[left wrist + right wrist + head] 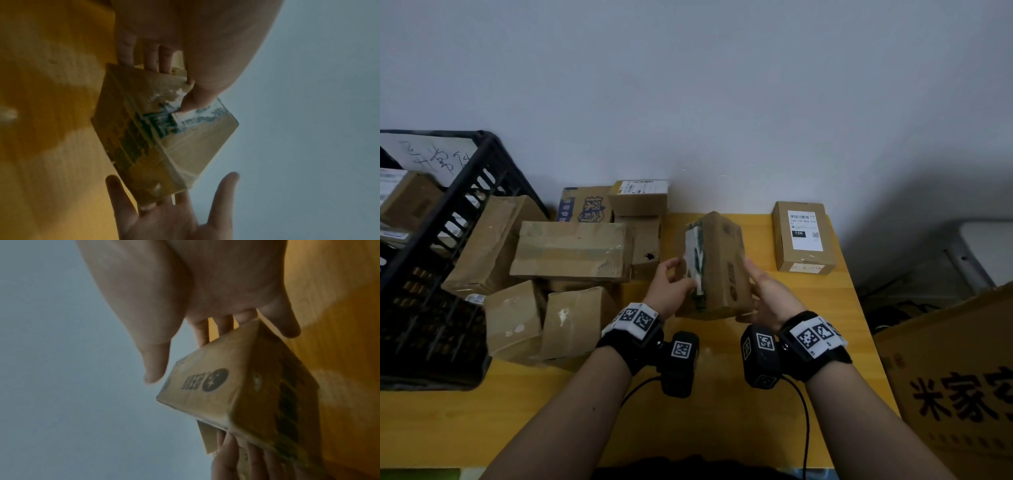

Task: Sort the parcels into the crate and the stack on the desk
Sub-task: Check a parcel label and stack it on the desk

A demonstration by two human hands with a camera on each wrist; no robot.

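A brown cardboard parcel (717,270) with a torn white and green label hangs tilted above the yellow desk (722,421), between both hands. My left hand (671,284) grips its left side; the thumb (195,99) presses on the label and the fingers (150,61) lie behind the box. My right hand (758,293) supports the right end with straight, spread fingers (225,324), its thumb (155,368) off the parcel (222,386). The black crate (465,192) stands at the left with parcels inside. One labelled parcel (804,236) lies at the back right.
A loose pile of several brown parcels (571,250) fills the desk between the crate and my hands. A large printed carton (955,377) stands beyond the desk's right edge. A grey wall closes the back. Bare desk lies in front of my wrists.
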